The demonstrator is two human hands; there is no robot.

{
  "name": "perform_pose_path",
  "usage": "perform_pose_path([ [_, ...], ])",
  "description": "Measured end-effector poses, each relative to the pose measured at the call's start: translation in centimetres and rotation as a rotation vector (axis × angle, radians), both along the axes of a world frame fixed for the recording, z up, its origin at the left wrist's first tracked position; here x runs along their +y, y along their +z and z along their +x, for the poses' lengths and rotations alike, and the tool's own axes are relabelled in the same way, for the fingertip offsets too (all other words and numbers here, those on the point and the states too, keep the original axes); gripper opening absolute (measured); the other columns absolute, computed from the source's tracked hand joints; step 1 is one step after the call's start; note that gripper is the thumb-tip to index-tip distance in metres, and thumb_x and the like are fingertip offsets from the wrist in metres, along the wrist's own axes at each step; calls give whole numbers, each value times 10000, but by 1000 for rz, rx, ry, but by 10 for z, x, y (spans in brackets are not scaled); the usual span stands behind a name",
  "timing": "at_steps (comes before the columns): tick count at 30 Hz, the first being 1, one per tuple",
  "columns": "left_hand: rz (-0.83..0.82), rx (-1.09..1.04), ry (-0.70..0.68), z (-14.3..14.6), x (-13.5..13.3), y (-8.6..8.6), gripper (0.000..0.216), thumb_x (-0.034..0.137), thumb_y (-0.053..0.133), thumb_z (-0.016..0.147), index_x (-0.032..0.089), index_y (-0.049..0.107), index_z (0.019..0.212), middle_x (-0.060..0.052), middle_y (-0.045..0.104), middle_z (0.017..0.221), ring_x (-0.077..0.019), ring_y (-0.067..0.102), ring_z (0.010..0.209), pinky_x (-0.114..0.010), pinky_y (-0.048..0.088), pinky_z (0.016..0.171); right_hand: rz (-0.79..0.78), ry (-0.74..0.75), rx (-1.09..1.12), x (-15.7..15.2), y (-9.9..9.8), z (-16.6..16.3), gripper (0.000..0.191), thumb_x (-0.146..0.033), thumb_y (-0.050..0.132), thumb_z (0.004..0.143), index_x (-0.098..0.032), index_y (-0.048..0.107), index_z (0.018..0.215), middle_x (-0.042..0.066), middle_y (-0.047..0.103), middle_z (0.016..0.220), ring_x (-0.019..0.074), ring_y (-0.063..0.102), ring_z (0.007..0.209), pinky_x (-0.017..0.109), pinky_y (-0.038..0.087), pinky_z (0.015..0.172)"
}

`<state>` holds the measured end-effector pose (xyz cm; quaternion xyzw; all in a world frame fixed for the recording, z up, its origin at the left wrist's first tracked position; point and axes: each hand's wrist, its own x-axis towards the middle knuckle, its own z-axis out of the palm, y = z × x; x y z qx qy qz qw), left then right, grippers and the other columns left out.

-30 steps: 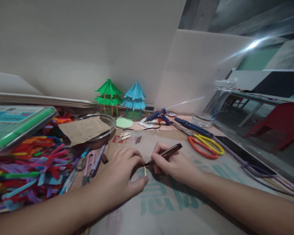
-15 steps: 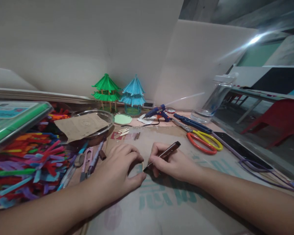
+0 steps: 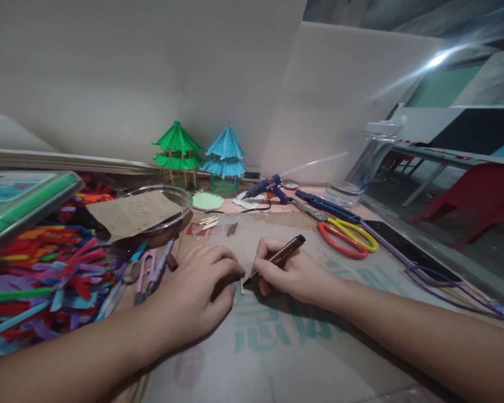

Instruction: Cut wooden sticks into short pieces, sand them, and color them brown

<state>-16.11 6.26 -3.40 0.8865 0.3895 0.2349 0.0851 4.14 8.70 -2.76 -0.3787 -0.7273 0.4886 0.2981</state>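
Observation:
My right hand is closed round a brown marker pen, its tip down on a short pale wooden stick lying on the cardboard sheet. My left hand rests on the cardboard just left of the stick, fingers curled, the fingertips pressing on the stick's end. Both forearms reach in from the bottom of the view.
A pile of coloured pipe cleaners and a green case fill the left. Behind stand a glass bowl, a green paper pagoda, a blue one, a glue gun, scissors, more cut sticks and a water bottle.
Both hands and the stick have shifted slightly left and up in the view as the camera tilted; the pen tip stays on the stick. My left thumb has tucked in.

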Motion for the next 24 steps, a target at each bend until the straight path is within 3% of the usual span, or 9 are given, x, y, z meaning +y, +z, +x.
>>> perform_pose_path([
  [4, -14, 11, 2, 0, 1, 1, 237, 123, 472, 819, 204, 641, 963, -62, 625, 1016, -242, 589, 1003, -411, 472, 902, 16, -27, 4, 0, 1, 0, 143, -277, 502, 855, -211, 441, 743, -61, 561, 521, 72, 443, 446, 185, 368, 463],
  [10, -22, 5, 5, 0, 0, 1, 218, 142, 478, 827, 204, 653, 943, -65, 623, 1010, -241, 585, 991, -411, 477, 894, -25, 85, 4, -1, 0, 2, 154, -283, 528, 838, -213, 433, 739, -51, 566, 531, 85, 489, 480, 189, 383, 469],
  [16, -19, 15, 10, 0, 0, 1, 239, 132, 490, 811, 209, 659, 962, -68, 614, 1016, -249, 583, 998, -417, 472, 899, 52, -35, 3, 1, -1, 0, 141, -269, 505, 852, -208, 456, 734, -54, 557, 529, 91, 503, 501, 204, 403, 511],
  [24, -23, -3, 10, -1, -1, 1, 226, 136, 486, 830, 211, 656, 958, -65, 609, 1004, -249, 587, 993, -415, 475, 882, 1, 75, 44, 1, -3, -2, 150, -299, 537, 818, -216, 441, 738, -58, 550, 521, 95, 493, 486, 203, 385, 491],
])
